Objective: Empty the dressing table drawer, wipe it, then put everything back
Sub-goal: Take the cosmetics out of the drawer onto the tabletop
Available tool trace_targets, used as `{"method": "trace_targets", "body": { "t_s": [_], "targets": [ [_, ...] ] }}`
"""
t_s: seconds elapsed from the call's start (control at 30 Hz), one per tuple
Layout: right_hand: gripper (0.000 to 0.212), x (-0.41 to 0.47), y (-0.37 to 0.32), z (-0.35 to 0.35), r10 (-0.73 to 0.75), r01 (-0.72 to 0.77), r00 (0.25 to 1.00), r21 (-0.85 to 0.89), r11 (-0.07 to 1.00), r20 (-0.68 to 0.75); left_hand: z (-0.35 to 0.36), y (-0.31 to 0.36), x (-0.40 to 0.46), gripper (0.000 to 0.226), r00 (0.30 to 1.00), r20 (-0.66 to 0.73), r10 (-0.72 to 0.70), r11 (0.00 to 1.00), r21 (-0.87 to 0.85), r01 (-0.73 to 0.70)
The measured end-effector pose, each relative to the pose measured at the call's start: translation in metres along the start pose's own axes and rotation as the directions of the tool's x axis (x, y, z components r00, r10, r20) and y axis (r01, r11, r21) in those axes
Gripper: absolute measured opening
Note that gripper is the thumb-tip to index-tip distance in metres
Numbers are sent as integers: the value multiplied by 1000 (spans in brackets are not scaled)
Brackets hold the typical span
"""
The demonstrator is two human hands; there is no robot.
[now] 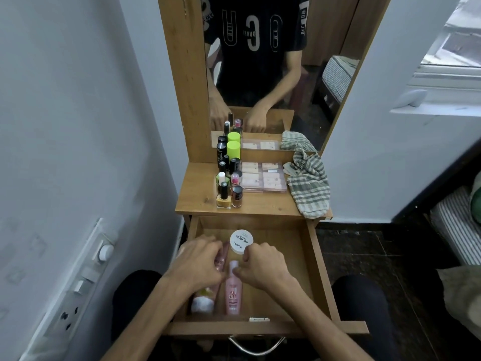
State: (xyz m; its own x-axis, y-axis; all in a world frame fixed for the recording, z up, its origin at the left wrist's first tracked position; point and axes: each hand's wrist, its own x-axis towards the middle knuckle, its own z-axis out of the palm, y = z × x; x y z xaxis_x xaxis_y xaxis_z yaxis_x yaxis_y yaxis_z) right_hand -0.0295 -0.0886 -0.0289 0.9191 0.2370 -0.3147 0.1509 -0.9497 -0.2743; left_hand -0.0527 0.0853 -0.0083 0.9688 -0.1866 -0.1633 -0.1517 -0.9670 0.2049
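drawer (316, 269) pulled out | left hand (197, 261) grips tube (201, 298) | right hand (263, 264) pinches pink bottle (233, 293) | checked cloth (308, 183) on tabletop (197, 194)

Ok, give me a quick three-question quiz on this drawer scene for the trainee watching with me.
1. True or false: the striped cloth lies inside the open drawer.
2. Which item in the drawer stands nearest the back? A) white round jar B) pink bottle C) yellow nail polish
3. Fill in: the right hand pinches the top of the ____ bottle, while the left hand rests on a neighbouring tube.

Key: 1 false, it lies on the tabletop; 2 A; 3 pink.
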Motion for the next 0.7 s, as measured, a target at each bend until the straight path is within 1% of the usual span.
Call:
{"method": "trace_targets", "body": {
  "t_s": [0.07,0.17,0.3,0.43,0.5,0.53,0.63,0.7],
  "targets": [
    [39,2,-4,5,11,-11,1000,9,1000,12,6,7,-6,46,999,47,6,991,132,-12],
    [30,3,-10,11,16,-16,999,11,1000,39,18,15,-11,57,996,74,-39,947,321,13],
    [21,5,-16,16,35,-38,998,64,997,47,24,26,-11,64,990,80,-120,899,431,75],
    [22,6,-11,15,75,-87,995,195,977,68,32,33,-9,58,984,54,-173,834,539,117],
    [24,4,-6,12,91,-105,994,261,960,62,32,35,-8,54,982,32,-188,830,540,142],
    [26,2,-2,10,94,-105,994,290,951,53,32,37,-8,53,980,17,-198,844,512,161],
    [41,-2,9,1,90,-76,996,370,926,-21,26,41,-10,57,968,-24,-248,906,348,241],
    [41,-4,16,-8,74,-30,993,422,906,-89,21,40,-13,62,960,-54,-274,939,200,279]
  ]
}}
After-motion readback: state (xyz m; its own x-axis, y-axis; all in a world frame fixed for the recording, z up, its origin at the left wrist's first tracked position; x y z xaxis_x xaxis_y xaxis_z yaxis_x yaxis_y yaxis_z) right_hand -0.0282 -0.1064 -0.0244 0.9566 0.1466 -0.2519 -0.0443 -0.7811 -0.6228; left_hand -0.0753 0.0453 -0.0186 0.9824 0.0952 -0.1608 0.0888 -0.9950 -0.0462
